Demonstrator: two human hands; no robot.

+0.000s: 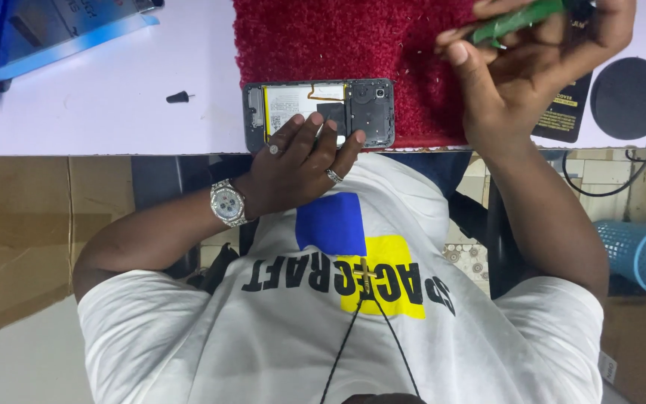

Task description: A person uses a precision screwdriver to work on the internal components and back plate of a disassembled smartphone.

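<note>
An opened phone [371, 112] lies back-up with its cover off, at the near edge of a red fuzzy mat [353, 37]; its battery and black inner frame are exposed. My left hand [297, 168], with a wristwatch and rings, rests its fingertips on the phone's near side and holds it down. My right hand [517, 75] is raised over the mat's right side, fingers closed around a green tool [514, 21] whose tip is hidden by the frame's top edge.
The white table [99, 112] carries a small black part [177, 97], a blue box [54, 37] at the far left, a black flat pack [566, 112] and a black round disc [629, 97] with a cable. A blue mesh basket [644, 254] stands on the floor.
</note>
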